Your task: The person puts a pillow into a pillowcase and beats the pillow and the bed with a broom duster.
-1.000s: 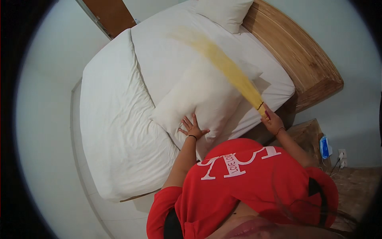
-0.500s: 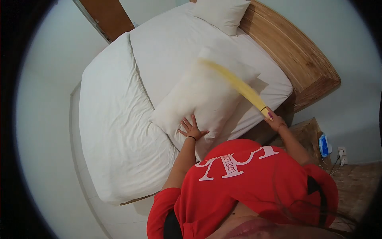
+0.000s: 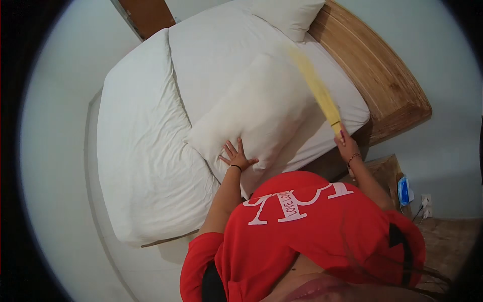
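Observation:
A white pillow (image 3: pixel 269 103) lies across the near side of the bed, its lower end close to my body. My left hand (image 3: pixel 239 156) presses on that end with its fingers spread flat. At the right, my right hand (image 3: pixel 346 145) is wrapped round the handle of a yellow hand broom (image 3: pixel 320 95). The broom's long bristles point up and away, with a dark band near the grip, and their tips are blurred by motion. They overlap the pillow's right edge in this view.
A white duvet (image 3: pixel 146 146) is folded over the bed's left part. A second pillow (image 3: pixel 292 15) rests by the wooden headboard (image 3: pixel 382 75). At the right stand a wooden nightstand (image 3: pixel 385 171), a blue packet (image 3: pixel 403 191) and a wall socket (image 3: pixel 426 205) with a plug.
The broom has swung up and to the right, from across the pillow toward its right edge. My left hand stays spread on the pillow; the view has shifted slightly.

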Motion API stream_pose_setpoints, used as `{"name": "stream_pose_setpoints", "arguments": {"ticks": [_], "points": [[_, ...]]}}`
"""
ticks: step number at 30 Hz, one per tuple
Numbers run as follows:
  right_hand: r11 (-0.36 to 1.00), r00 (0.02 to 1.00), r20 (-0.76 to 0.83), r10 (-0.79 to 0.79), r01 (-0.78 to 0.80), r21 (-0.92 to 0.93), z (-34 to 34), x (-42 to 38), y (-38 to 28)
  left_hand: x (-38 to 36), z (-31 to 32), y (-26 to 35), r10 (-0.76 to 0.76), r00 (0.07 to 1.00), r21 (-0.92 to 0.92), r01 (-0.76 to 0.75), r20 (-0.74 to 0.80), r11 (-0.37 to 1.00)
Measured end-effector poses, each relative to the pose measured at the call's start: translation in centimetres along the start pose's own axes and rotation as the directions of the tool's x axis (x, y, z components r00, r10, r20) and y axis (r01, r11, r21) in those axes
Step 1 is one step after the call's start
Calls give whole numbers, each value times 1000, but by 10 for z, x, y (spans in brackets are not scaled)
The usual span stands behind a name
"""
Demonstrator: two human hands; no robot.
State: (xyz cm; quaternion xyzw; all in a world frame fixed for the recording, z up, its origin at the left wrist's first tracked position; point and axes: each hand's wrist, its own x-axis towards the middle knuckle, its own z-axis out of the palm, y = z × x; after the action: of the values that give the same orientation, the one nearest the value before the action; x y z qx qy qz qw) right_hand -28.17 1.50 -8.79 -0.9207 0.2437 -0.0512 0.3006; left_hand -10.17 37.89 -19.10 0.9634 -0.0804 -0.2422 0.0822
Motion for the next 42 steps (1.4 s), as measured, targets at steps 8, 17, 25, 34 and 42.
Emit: {"name": "stream_pose_setpoints", "arguments": {"ticks": [8,17,25,34,42], "points": [[984,977,203,69,-33,-175,-14,32,40,0,1,6,-66,998,43,65,24,997],[982,949,313,-35,91,-168,-25,99,110,-9,4,28,-161,976,91,176,-149,980],[626,991,132,-34,-82,775,-22,168,110,-57,75,38,-385,756,-295,261,-529,919],[793,525,632,-570,552,257,19,193,69,-150,167,49,-860,491,-698,569,-135,435],[512,139,832,-537,837,191,48,203,66,-198,209,49,-959,276,-835,541,63,101]]}}
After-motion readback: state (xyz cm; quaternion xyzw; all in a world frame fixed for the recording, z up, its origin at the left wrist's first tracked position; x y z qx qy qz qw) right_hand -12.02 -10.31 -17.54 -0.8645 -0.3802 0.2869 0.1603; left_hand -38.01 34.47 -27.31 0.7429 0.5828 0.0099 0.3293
